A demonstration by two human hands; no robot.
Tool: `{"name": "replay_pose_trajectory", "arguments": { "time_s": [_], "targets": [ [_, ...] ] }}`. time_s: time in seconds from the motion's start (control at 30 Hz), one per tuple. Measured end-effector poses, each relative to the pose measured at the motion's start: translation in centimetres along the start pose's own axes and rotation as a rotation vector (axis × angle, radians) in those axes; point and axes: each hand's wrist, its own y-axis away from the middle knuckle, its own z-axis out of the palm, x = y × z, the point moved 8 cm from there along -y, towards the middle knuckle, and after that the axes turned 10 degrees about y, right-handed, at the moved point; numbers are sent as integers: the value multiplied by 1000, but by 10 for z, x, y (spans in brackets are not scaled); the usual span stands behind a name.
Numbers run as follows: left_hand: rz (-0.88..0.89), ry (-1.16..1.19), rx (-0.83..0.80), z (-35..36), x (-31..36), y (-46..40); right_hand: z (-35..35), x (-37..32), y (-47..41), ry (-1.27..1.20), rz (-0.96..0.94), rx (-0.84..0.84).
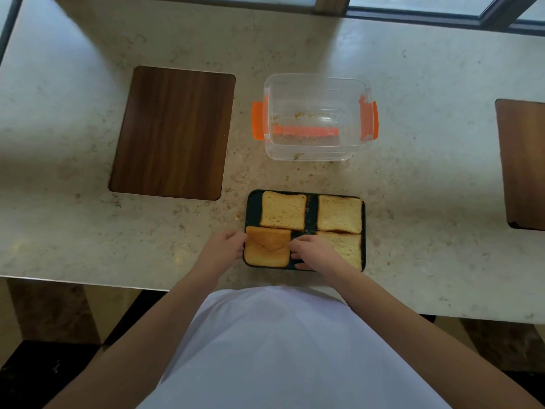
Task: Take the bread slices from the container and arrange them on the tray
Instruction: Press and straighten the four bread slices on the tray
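Step in hand: last placement, settling the lower-left slice (267,252) into the tray's lower-left corner
Left hand (227,245): fingers curled at that slice's left edge where it meets the rim; I cannot tell whether they grip bread or rim
Right hand (309,249): curled fingertips pinch the same slice's right edge
Lower-left slice: darker than the others, with a corner that looks folded over its top
Other bread: upper-left slice (283,209), upper-right slice (339,214) and lower-right slice (348,246) lie flat on the dark tray (253,199), low in the frame's centre
Clear container (318,77): just above the tray, orange clips, only crumbs inside
Progress: by my reckoning nearly finished, since no bread is left in the container
Next move: flatten the folded corner, square the slice with its neighbours, then let go with both hands
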Motion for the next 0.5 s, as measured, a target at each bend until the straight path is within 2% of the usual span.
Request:
{"name": "replay_pose_trajectory", "arguments": {
  "time_s": [0.2,0.37,0.5],
  "targets": [
    [34,-21,-27,0,2,-6,4,0,6,15,4,27],
    [4,-12,14,5,2,-6,5,-1,9,53,-31,12],
    [27,5,107,14,2,-2,1,1,9,96,-79,-17]
  ]
}}
